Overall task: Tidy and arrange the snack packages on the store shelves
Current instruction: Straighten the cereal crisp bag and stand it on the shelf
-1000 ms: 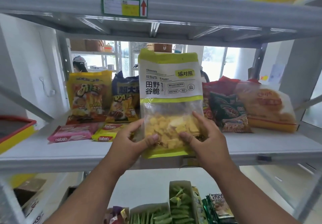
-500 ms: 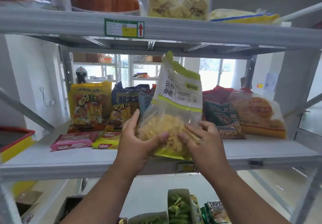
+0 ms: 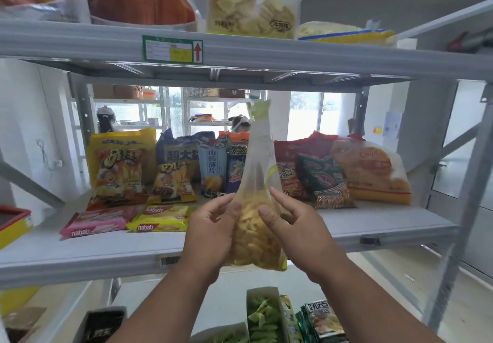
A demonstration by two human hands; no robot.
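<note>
A clear bag of yellow snack pieces point(image 3: 260, 164) with a green top strip stands upright and edge-on to me, in front of the middle shelf point(image 3: 106, 252). My left hand point(image 3: 210, 228) grips its lower left side with curled fingers. My right hand point(image 3: 298, 228) holds the lower right side, thumb on the bag and index finger pointing up along it. The bag's bottom hangs just past the shelf's front edge.
Standing packs line the back of the middle shelf: a yellow chip bag point(image 3: 120, 166), blue bags point(image 3: 177, 172), a green cracker bag point(image 3: 325, 180), an orange bag point(image 3: 370, 172). Pink point(image 3: 98, 222) and yellow nabati packs point(image 3: 162, 217) lie flat at the front. More bags fill the upper shelf point(image 3: 320, 57) and the shelf below.
The bag has turned from facing me with its printed label to edge-on. Both hands have shifted their hold to its sides, and my view has tilted upward.
</note>
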